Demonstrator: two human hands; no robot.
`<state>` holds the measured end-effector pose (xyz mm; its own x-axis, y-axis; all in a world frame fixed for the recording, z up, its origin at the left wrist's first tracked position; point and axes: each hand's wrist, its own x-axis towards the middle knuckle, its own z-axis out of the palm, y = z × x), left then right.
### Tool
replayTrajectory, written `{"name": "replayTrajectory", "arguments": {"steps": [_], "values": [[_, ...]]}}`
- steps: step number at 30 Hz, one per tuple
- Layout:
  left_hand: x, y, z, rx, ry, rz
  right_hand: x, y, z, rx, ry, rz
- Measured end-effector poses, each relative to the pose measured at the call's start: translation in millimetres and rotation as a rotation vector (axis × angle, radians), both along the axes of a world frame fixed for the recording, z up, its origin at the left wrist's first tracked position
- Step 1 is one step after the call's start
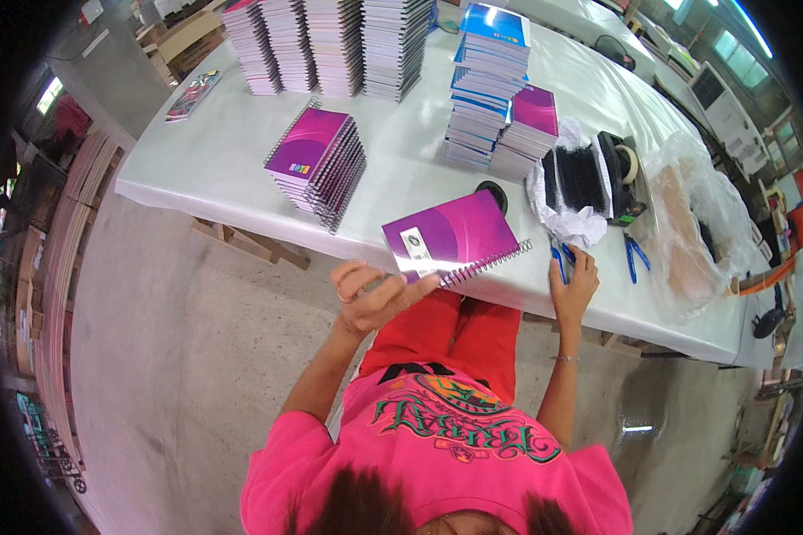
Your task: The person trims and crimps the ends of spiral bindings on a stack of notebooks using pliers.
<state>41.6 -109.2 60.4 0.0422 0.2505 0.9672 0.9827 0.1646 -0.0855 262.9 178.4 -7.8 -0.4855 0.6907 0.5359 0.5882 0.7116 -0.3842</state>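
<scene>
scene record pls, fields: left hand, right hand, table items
left hand: left hand holds purple spiral notebook by its near corner, at table edge
right hand: right hand rests on blue-handled pliers
stacks: purple notebook stack; blue and purple stacks
other: black spiral coils on white wrap; tape roll; second blue pliers

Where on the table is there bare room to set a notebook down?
Bare patches: left of the purple stack to the table edge, and between it and the blue-topped stacks. Crowded on the right: black coils, tape roll, pliers, plastic bag.
</scene>
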Motion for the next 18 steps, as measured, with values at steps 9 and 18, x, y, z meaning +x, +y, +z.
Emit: {"name": "replayTrajectory", "arguments": {"steps": [9, 18], "values": [[-89, -14, 77, 0.433, -1.154, -0.083, 0, -3, 0, -0.007, 0.014, -0.014], [-219, -43, 124, -0.059, -1.367, -0.282, 5, 16, 7, 0.001, -0.105, 0.192]]}}
